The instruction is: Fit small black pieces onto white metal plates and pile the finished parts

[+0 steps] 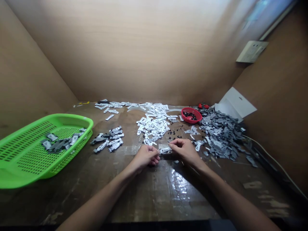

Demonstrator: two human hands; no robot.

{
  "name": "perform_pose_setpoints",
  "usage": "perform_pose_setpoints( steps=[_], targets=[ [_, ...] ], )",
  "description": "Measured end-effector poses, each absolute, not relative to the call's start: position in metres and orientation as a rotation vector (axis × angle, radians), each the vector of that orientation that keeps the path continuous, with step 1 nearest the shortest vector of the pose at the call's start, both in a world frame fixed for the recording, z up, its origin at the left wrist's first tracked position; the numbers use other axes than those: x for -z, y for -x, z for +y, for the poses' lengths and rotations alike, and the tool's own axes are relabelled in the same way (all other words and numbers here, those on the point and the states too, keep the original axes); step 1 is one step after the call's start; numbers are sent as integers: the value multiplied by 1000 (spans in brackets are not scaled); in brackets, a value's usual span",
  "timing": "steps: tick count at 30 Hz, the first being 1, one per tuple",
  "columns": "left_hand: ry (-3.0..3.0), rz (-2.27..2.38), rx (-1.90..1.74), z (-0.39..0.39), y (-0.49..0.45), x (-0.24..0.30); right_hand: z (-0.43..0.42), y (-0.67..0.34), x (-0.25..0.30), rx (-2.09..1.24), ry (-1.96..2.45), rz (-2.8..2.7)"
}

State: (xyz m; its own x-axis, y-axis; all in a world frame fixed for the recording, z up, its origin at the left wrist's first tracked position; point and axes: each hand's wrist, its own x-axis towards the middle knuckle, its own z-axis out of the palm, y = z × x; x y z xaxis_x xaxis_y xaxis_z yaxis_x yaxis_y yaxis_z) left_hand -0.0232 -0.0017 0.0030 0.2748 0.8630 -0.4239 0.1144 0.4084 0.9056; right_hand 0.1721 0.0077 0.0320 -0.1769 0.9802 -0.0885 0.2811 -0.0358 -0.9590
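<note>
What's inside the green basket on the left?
A small heap of grey and silver metal pieces lies in the basket, toward its far side. Whatever is beneath the heap is hidden.

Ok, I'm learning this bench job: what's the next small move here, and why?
Likely hold the white piece steady in the left hand and reach the right hand to the loose black bits just beyond it; both hands pinch that piece now, and no black bit shows on it.

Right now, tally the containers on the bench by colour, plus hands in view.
Green slotted plastic tray: 1
Red round plastic bowl: 1
Bare hands: 2 (left hand, right hand), both pinching one small white metal plate
Total: 4
</note>
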Motion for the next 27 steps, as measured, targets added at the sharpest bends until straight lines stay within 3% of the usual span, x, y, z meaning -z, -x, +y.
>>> perform_pose_setpoints(
  steps=[9, 18, 27],
  targets=[
    [-1053, 1181, -717, -3, 23, -4, 17, -179, -16, -1232, 1363, -1496],
    [-1100, 1131, -775, -3, 21, -8, 20, -184, -7, -1610, 1295, -1409],
    [-1132, 1115, -809, -2, 22, -2, 21, -180, 1, -1470, 1327, -1461]
  ],
)
